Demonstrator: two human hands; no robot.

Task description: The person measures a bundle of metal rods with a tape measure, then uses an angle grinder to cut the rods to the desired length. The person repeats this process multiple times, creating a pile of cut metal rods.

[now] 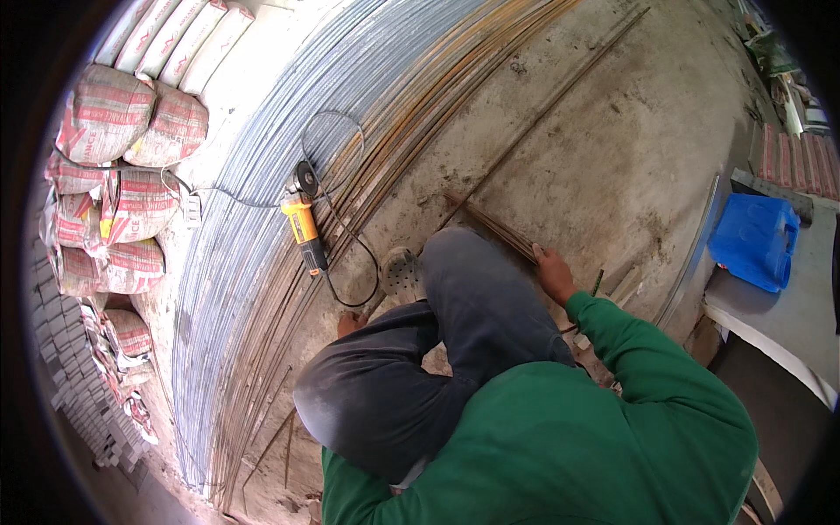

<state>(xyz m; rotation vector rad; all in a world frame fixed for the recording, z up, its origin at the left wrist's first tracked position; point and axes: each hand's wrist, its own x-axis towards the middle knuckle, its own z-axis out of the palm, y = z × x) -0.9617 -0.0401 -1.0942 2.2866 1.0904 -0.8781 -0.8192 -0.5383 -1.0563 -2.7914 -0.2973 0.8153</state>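
My right hand (553,276) is closed round the near end of a small bundle of short rusty steel rods (494,226), which lies low over the floor beside my knee. My left hand (350,324) shows only in part past my other knee. Its fingers look curled at the near end of a long steel rod (551,105), which runs off to the far right and passes behind my raised knee. A yellow and black angle grinder (302,223) rests on the rods to the left, its disc pointing away from me.
Long grey and rusty rods (262,201) sweep across the floor on the left. The grinder's black cord (372,254) loops near my left hand. Stacked cement bags (140,206) and a power strip (192,210) lie farther left. A blue jerrycan (754,241) stands at the right.
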